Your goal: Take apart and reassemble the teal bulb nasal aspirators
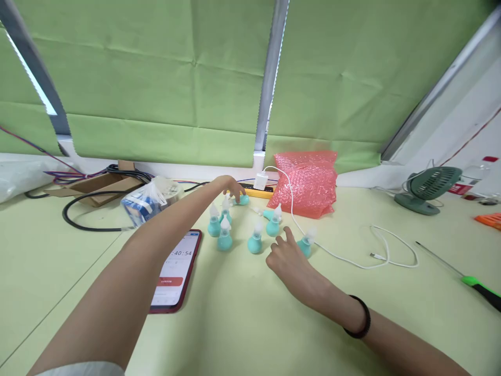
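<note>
Several teal bulb nasal aspirators with clear tips are grouped on the table. My left hand [231, 189] reaches to the back, its fingers bent down onto a lying nasal aspirator [244, 200]. Left of the middle stand three upright aspirators, among them a front one [224, 241]. Another upright aspirator [254, 244] is at the centre, and one more [273, 225] stands before a lying aspirator [268, 214]. My right hand [287, 261] is low over the table, one finger apart and the others bent, nothing visible in it. Beside it, partly hidden, is an aspirator [305, 246].
A phone [176, 271] showing a timer lies under my left forearm. Behind are a pink bubble-wrap bag [305, 183], a power strip [256, 192] and a white charger [260, 180]. A white cable [352, 262], screwdriver [472, 281] and green fan [428, 185] are right; a cardboard box [97, 185] is left.
</note>
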Demonstrator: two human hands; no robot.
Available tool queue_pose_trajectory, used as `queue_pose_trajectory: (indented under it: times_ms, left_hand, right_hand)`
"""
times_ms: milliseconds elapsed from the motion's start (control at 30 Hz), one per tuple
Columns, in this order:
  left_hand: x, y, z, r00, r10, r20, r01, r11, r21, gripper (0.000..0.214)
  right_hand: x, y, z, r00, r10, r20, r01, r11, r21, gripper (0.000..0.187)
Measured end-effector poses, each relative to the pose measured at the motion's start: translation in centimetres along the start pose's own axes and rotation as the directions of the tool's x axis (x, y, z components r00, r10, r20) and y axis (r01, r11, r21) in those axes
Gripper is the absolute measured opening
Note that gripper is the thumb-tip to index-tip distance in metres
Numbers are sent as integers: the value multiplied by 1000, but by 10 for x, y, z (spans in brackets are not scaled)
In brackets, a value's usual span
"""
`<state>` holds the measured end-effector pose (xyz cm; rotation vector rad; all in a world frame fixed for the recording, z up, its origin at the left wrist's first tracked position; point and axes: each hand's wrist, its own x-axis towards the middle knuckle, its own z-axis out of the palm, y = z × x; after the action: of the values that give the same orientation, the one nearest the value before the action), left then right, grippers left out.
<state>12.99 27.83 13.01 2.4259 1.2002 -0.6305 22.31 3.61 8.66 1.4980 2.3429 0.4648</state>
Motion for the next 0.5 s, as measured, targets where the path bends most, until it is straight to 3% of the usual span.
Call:
queue_pose_trajectory:
  times_ms: [133,300,500]
  left_hand:
    - [18,-9,7,1000,-13,-16,13,1000,5,28]
    - [23,-3,16,999,1,-38,1,999,41,28]
    - [0,13,-18,996,27,-83,-13,986,165,25]
  right_hand:
    - [6,-2,9,1000,12,12,-12,1000,-21,23]
    - [5,-2,15,1000,8,-2,-8,1000,-26,20]
    - [4,-2,16,1000,6,-15,-6,1000,-29,19]
